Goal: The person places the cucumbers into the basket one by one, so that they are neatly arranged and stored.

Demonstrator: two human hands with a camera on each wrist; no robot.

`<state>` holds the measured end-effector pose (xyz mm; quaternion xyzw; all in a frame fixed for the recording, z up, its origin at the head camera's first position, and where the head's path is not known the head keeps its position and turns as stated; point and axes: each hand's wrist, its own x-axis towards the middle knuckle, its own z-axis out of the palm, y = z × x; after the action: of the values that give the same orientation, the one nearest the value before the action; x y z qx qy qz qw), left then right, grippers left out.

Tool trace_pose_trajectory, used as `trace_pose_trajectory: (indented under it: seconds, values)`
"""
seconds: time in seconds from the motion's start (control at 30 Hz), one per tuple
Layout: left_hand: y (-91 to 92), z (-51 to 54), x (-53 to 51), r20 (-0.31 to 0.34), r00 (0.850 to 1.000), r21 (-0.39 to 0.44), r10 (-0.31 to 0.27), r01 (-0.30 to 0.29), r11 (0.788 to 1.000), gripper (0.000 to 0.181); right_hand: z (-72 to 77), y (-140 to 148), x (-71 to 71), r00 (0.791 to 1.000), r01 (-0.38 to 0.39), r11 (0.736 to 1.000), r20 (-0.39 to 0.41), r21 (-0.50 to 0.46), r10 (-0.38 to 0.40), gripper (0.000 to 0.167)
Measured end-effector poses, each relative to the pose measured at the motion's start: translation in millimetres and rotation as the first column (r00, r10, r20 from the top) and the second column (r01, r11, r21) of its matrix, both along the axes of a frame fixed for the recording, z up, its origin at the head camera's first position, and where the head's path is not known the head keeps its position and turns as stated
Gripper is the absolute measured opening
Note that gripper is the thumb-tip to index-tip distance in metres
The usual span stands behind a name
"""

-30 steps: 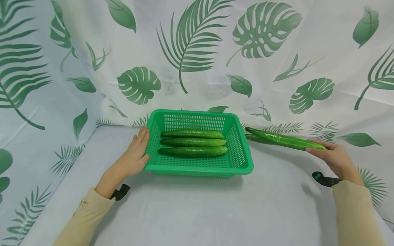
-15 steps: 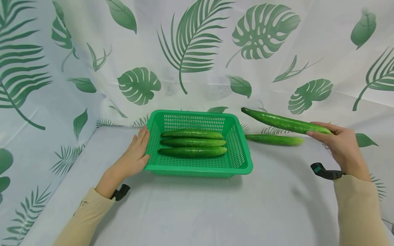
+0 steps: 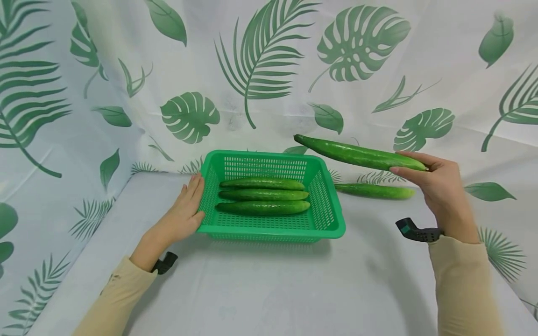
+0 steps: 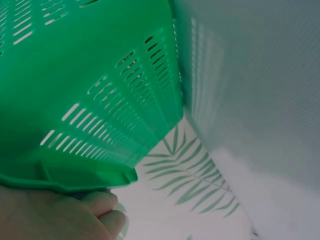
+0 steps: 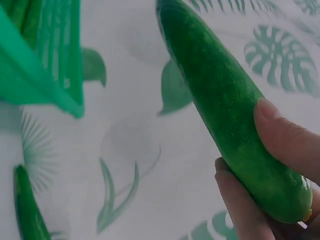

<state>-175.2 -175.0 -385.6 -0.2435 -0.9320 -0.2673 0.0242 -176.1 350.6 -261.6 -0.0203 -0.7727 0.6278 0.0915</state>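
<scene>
My right hand holds a long cucumber by its paler end, thumb on one side and fingers on the other. The cucumber hangs in the air, its dark tip above the far right corner of a green plastic basket. In the right wrist view the held cucumber runs up and left from the grip. Against the basket's left side rests my left hand, its fingers straight. Three cucumbers lie side by side in the basket. In the left wrist view the fingers touch the basket rim.
Another cucumber lies on the table just right of the basket, near the back. A white cloth with green leaf prints hangs behind the white table.
My right hand has lifted the cucumber off the table and carried it up and left towards the basket, leaving another cucumber behind. The left hand stays where it was.
</scene>
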Motion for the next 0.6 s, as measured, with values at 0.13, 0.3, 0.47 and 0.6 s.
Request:
trace_pose_trajectory:
  seconds: [0.13,0.3,0.47,0.6]
  values:
    - [0.1,0.8,0.9,0.005,1.000,0.002,-0.002,0.002,1.000,0.074,0.9,-27.1,1.9,0.999,-0.021,0.999,-0.033,0.042,0.023,0.045]
    - [0.6,2.0,1.0,0.008,1.000,-0.002,0.002,-0.001,1.000,0.074,-4.4,-58.0,4.5,0.994,-0.076,0.996,-0.072,0.037,0.079,0.044]
    - [0.5,1.8,1.4,0.009,1.000,-0.003,0.002,-0.002,1.000,0.075,-13.7,-84.1,7.5,0.990,-0.122,0.987,-0.065,0.102,0.129,0.047]
    - [0.4,1.3,1.0,0.007,1.000,0.001,0.004,-0.004,1.000,0.074,-27.4,-98.7,8.6,0.986,-0.164,0.961,-0.005,0.221,0.170,0.050]
